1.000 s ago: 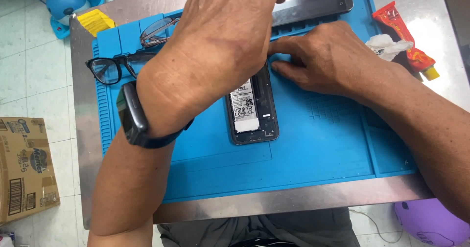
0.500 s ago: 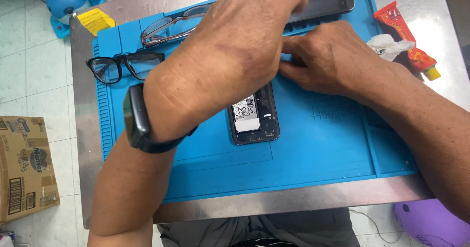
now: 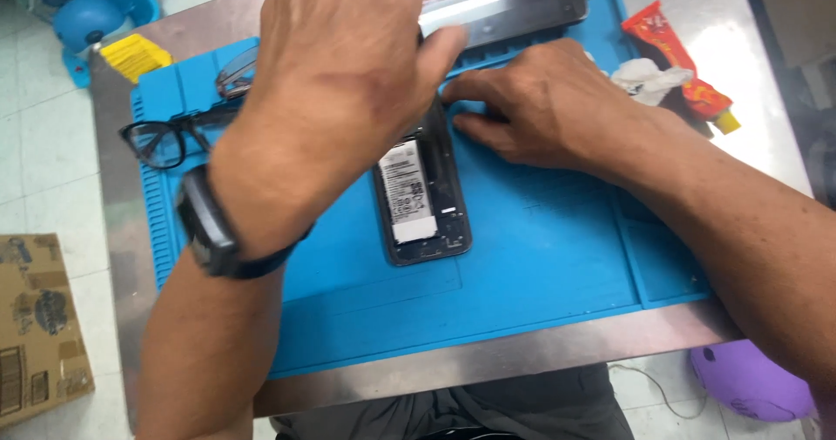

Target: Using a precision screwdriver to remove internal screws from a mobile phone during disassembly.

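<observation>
An opened smartphone (image 3: 424, 198) lay back-up at the centre of the frame on a blue silicone repair mat (image 3: 540, 266), its rear cover already off, so the battery with its white label showed. The mat covered a steel table (image 3: 488, 353).

The left hand (image 3: 348, 83), a dark watch (image 3: 209, 231) on its wrist, reached across the upper middle of the frame and hid the phone's top end; whether its fingers gripped anything could not be told. The right hand (image 3: 544, 109) rested flat on the mat just right of the phone's upper edge, fingers extended toward it, grasping nothing visible.

A detached dark panel (image 3: 509, 4) sat at the top of the frame beyond both hands. Black-framed glasses (image 3: 170, 135) lay at the left, and a red tube (image 3: 684, 70) beside a crumpled white cloth (image 3: 649, 78) at the upper right. Judging from this, the opening was done; the battery and internals remained in place.
</observation>
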